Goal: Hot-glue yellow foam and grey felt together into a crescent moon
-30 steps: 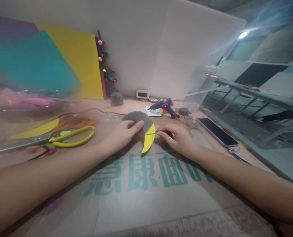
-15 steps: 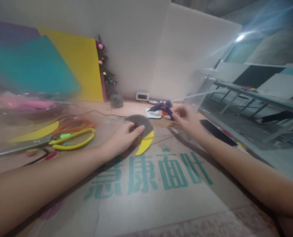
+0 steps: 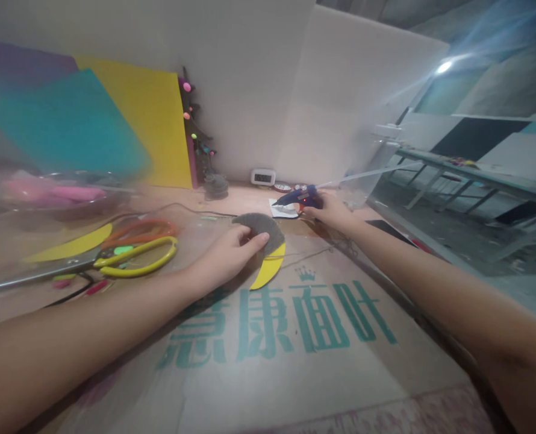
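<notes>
A crescent [image 3: 270,266], yellow at its lower tip and covered in grey, fuzzy-looking material on its upper part, is pinched by my left hand [image 3: 232,252] just above the tabletop. The thumb lies across the grey part and hides some of it. Farther back, my right hand [image 3: 333,211] is closed round the handle of a dark blue glue gun [image 3: 299,196] with a small red light. Its nozzle points left over a small white card [image 3: 282,209]. The fingers cover most of the handle.
Scissors [image 3: 137,259] with yellow and orange handles and another yellow crescent [image 3: 71,243] lie left. Behind stand a small white clock [image 3: 263,176], coloured sheets [image 3: 159,126] and a decorated branch [image 3: 200,144]. A cord [image 3: 186,208] crosses the table. A printed sheet [image 3: 232,392] covers the front.
My right hand has moved from beside the glue gun onto its handle and closed round it. My left hand still holds the crescent; the view has shifted slightly.
</notes>
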`<state>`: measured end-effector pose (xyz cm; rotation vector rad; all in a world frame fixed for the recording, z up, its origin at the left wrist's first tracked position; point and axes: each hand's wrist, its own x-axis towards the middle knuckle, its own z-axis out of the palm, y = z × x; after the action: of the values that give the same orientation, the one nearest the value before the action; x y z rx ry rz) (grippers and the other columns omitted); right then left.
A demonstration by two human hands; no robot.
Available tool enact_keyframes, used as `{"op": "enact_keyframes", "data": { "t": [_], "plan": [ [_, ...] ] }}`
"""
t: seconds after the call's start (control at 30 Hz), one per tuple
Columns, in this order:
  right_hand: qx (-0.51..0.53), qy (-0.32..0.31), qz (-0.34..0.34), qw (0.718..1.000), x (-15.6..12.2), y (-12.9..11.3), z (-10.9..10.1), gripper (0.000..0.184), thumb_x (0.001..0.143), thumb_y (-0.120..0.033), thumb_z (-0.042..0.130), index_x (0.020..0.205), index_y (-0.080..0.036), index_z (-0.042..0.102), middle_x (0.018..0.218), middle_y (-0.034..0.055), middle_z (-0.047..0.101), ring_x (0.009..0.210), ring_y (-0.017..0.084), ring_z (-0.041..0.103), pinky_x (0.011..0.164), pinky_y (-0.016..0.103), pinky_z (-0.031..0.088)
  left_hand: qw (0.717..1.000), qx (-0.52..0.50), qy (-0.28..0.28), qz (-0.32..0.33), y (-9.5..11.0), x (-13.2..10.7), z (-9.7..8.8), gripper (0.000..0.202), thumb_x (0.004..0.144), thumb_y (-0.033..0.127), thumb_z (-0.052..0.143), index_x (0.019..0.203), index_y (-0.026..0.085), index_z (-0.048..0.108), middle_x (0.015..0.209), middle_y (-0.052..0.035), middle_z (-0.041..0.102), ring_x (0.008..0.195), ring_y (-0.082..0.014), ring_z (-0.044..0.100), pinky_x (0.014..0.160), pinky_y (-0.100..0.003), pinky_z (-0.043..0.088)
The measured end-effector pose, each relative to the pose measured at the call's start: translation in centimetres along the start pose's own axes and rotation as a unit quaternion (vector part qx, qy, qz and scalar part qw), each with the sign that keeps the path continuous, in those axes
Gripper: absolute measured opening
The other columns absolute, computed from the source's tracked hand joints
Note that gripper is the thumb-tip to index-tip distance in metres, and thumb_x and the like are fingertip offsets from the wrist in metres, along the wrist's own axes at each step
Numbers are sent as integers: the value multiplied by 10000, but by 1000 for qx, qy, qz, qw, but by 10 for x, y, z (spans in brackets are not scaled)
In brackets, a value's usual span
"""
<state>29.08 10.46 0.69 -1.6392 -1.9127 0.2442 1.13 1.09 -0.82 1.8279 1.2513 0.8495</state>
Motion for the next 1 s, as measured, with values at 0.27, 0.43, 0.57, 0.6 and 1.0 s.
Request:
{"op": "enact_keyframes", "data": {
  "t": [0.27,0.43,0.57,0.6,1.0],
  "plan": [
    [-35,12,53,998,2,-3,9,429,784,-494,679,1012,-130,696,928,141,744,865,290,689,787,378,509,1000,-12,-9,12,-1,2,0,423,867,570,502,682,193,553,585,16,556,542,-142,502,521,-262,367],
    [18,26,82,996,-8,-15,-4,361,834,-460,639,974,-134,705,892,132,755,774,245,711,687,318,525,1000,-20,-6,13,-5,2,1,425,864,578,505,691,194,562,584,11,572,550,-149,522,526,-263,378],
    [69,55,100,991,-33,-35,-17,314,800,-408,687,981,-155,734,906,108,763,863,258,717,735,329,543,999,-27,14,19,-6,2,1,407,846,562,542,670,194,558,600,3,590,560,-149,528,529,-261,383],
    [71,58,94,991,-43,-39,-19,279,815,-389,669,968,-167,743,918,97,764,893,259,714,764,338,545,999,-34,11,15,-5,2,1,398,841,551,551,664,195,557,596,4,587,556,-147,525,524,-260,381],
    [90,37,-142,985,-121,-58,-5,245,848,-493,625,799,-253,629,708,27,679,657,221,658,575,351,546,998,-63,11,3,6,-2,-5,338,831,483,574,656,194,576,597,-2,603,542,-139,523,497,-245,374]
  ]
}}
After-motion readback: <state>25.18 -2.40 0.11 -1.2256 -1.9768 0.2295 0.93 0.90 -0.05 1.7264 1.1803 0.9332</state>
